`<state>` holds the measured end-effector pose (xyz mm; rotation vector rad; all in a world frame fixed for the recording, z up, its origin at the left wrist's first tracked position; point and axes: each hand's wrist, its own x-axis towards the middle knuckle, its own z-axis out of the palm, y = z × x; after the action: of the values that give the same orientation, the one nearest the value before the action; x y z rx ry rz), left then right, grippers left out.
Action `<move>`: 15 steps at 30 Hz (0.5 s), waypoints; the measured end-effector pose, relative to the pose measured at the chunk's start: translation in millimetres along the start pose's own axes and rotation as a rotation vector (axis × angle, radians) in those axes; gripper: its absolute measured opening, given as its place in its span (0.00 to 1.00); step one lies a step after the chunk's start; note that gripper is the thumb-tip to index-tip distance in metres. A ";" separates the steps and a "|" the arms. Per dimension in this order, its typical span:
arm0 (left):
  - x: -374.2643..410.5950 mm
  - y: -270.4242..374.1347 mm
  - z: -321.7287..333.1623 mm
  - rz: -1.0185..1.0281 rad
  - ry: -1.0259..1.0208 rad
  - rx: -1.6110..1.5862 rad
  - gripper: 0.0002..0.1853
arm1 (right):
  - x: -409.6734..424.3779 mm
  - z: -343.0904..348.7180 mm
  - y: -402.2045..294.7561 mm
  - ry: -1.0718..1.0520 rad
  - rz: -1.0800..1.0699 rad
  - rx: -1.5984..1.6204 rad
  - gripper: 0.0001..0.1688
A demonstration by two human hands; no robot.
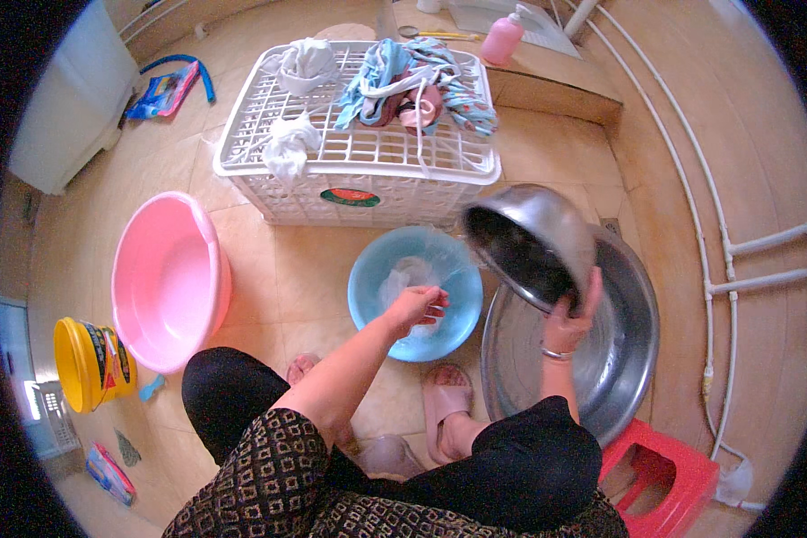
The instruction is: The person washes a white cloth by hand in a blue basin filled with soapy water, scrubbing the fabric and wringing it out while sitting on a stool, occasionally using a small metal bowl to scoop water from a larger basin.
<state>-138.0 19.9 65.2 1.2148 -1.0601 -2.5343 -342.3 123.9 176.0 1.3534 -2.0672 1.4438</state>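
My right hand [568, 324] grips the rim of a stainless steel bowl [545, 222], tipped on its side toward the blue plastic basin [469, 316]. Clear water [454, 259] streams from the bowl's lip into that basin. A whitish cloth [403, 276] lies inside it, partly covered by my left hand [418, 308]. That hand hovers over the basin with its fingers curled, and whether it pinches anything is unclear. Below the tilted bowl stands a large metal basin [635, 356], which seems to hold water.
Ahead stands an upturned white plastic basket [370, 151] bearing blue patterned clothing [403, 81] and white cloths [289, 144]. To the left are a pink basin [158, 289] and a yellow bucket [74, 366]. A red stool [686, 477], wall pipes [706, 269] and a pink pump bottle [502, 40] are at right.
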 end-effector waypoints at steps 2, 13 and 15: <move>0.7 2.3 12.1 -0.008 -0.016 0.131 0.16 | 1.5 -30.1 23.5 0.101 0.294 0.034 0.30; -7.6 1.2 14.0 -0.096 -0.058 0.286 0.12 | -108.2 -189.1 131.9 0.048 1.023 -1.022 0.36; -9.1 4.9 21.9 -0.083 -0.068 0.318 0.12 | -135.2 -191.0 132.5 0.116 0.972 -0.934 0.35</move>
<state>-148.6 31.7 83.5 1.2750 -1.5059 -2.5530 -430.2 365.3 96.6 -0.1275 -2.8464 0.4909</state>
